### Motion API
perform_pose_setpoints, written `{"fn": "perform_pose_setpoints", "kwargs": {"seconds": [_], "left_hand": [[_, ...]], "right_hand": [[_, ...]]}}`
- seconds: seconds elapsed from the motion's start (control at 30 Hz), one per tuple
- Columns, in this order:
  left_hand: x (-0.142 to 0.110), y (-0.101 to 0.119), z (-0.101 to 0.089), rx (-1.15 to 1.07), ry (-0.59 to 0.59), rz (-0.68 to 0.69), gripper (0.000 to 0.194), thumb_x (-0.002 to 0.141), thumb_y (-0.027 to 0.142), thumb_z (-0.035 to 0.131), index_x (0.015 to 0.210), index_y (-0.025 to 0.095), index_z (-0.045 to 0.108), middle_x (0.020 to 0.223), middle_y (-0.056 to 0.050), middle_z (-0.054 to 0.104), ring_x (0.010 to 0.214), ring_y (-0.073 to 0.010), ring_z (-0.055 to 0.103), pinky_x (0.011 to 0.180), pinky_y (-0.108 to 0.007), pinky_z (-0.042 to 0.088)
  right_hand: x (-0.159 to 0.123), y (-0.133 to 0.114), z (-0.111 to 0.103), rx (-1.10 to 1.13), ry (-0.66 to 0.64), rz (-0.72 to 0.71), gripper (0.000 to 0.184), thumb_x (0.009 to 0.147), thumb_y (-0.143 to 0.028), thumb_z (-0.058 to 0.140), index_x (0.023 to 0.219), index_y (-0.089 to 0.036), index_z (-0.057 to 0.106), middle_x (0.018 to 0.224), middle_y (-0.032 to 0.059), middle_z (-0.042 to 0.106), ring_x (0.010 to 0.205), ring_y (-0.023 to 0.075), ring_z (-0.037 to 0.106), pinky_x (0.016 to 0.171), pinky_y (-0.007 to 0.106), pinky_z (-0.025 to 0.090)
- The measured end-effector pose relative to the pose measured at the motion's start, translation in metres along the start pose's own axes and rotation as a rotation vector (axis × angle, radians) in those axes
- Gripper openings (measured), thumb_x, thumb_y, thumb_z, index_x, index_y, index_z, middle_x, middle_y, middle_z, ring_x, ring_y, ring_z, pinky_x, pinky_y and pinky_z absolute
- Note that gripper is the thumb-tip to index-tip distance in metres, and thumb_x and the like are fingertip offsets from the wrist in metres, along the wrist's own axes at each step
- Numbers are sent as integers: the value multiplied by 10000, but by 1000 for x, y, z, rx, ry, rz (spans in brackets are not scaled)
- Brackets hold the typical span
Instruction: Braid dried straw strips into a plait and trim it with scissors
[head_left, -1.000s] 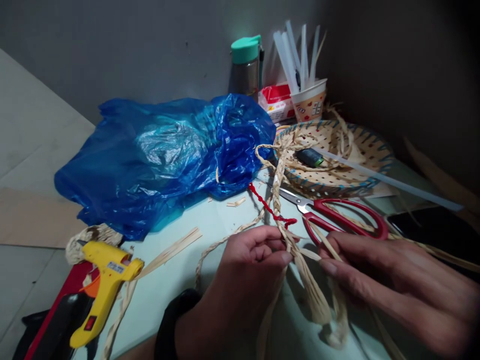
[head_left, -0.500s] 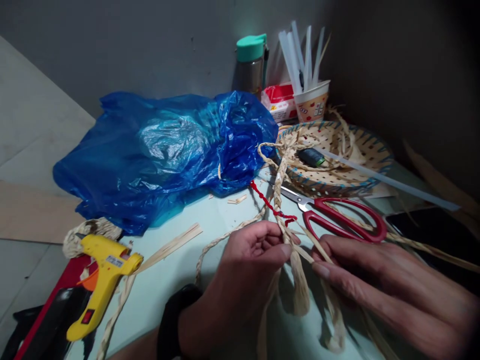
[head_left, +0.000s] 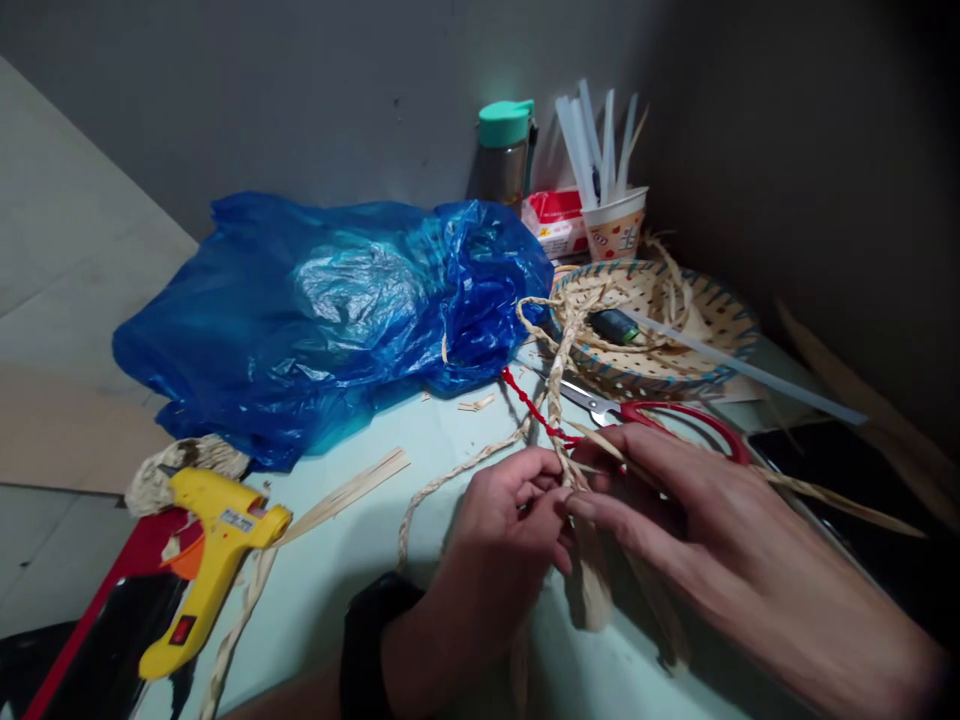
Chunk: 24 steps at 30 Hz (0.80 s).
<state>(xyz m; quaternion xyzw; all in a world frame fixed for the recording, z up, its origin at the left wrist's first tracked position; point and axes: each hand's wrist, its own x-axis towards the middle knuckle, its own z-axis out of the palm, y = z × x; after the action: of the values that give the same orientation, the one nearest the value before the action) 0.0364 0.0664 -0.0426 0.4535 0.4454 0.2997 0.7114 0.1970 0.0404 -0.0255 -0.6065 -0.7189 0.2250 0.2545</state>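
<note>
A straw braid [head_left: 556, 385] runs from the woven basket [head_left: 720, 345] down to my hands, with a red string [head_left: 534, 408] tied round it. My left hand [head_left: 501, 545], a black watch on its wrist, pinches the braid's lower end between thumb and fingers. My right hand [head_left: 697, 530] meets it from the right, its fingers closed on the loose straw strands [head_left: 596, 590] that hang below the braid. Both hands touch at the braid's end, just in front of the red-handled scissors [head_left: 660, 415].
A crumpled blue plastic bag [head_left: 330, 310] fills the table's left middle. A yellow glue gun [head_left: 206, 560] lies at the front left beside a straw coil [head_left: 172, 465]. A green-capped flask [head_left: 504, 150], a red box [head_left: 559, 220] and a paper cup of glue sticks [head_left: 613, 205] stand at the back. A loose straw strip [head_left: 352, 490] lies nearby.
My right hand has moved left and up to meet my left hand at the braid's end, now covering part of the scissors. The camera has tilted slightly.
</note>
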Motion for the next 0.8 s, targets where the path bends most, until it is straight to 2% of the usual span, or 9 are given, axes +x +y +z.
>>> {"fn": "perform_pose_setpoints", "kwargs": {"seconds": [0.1, 0.17, 0.37, 0.63, 0.8], "left_hand": [[-1, -3, -2, 65, 14, 13, 132, 817, 172, 527, 842, 156, 656, 571, 44, 491, 488, -78, 426, 487, -195, 349], [-2, -3, -2, 97, 36, 15, 128, 821, 196, 539, 841, 155, 659, 562, 46, 480, 485, -79, 414, 484, -202, 338], [-1, 0, -3, 28, 24, -20, 114, 800, 237, 569, 787, 140, 627, 568, 24, 491, 506, -90, 423, 508, -217, 338], [5, -7, -5, -116, 3, -21, 208, 764, 287, 658, 856, 103, 681, 531, 59, 400, 458, -53, 298, 446, -214, 203], [4, -6, -4, -100, 10, -19, 212, 778, 300, 662, 844, 99, 659, 512, 73, 368, 451, -48, 266, 441, -216, 184]], "right_hand": [[11, -6, 1, -18, -13, -52, 285, 931, -376, 451, 745, -200, 576, 710, 35, 632, 627, 168, 587, 554, 269, 426], [15, -7, -1, -39, 0, -63, 303, 921, -335, 447, 662, -200, 530, 634, 23, 583, 586, 157, 547, 540, 267, 381], [19, -3, -6, -37, -37, 24, 306, 898, -348, 446, 658, -208, 575, 601, 34, 575, 542, 168, 505, 503, 288, 330], [23, 3, -4, 12, -36, 74, 291, 874, -322, 462, 651, -195, 600, 569, 25, 581, 518, 165, 494, 489, 298, 304], [20, 6, -2, -9, 27, 64, 292, 868, -322, 462, 642, -197, 599, 549, 16, 562, 501, 153, 466, 487, 293, 270]]}}
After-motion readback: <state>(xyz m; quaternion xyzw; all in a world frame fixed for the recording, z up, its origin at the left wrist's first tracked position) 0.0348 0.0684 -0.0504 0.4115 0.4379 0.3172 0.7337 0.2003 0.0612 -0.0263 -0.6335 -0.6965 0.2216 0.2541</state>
